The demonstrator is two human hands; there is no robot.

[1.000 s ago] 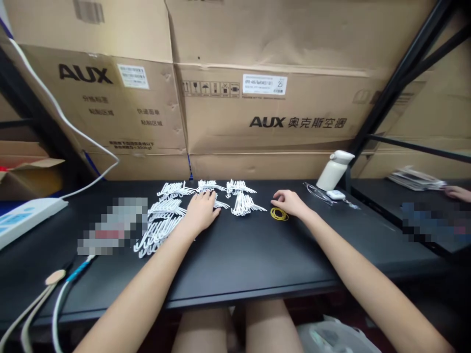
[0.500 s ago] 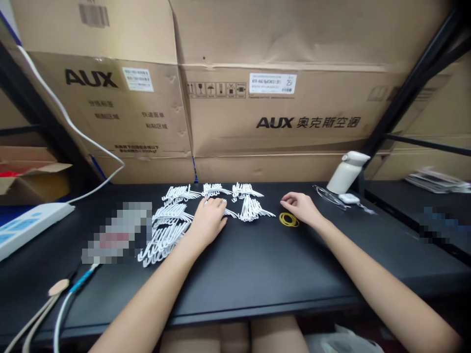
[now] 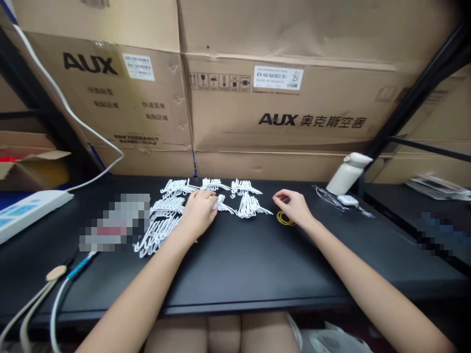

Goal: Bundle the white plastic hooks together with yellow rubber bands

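Several bundles of small white plastic hangers (image 3: 167, 223) lie across the far middle of the black table (image 3: 239, 264). My left hand (image 3: 198, 212) rests on one white bundle (image 3: 222, 203), fingers curled over it. My right hand (image 3: 292, 206) is to the right, its fingers curled together just above a small pile of yellow rubber bands (image 3: 284, 219). What the fingertips pinch is too small to make out. Another white bundle (image 3: 250, 206) lies between the two hands.
Large AUX cardboard boxes (image 3: 279, 108) wall off the back. A white bottle (image 3: 346, 172), glasses (image 3: 327, 196) and a small white device (image 3: 346, 199) sit at right. A power strip (image 3: 25, 213) and cables (image 3: 55, 289) lie at left, beside a blurred patch (image 3: 117, 223).
My left hand has shifted slightly left and curled onto a hanger bundle. My right hand's fingers have drawn together above the rubber bands. The camera view tilted a little.
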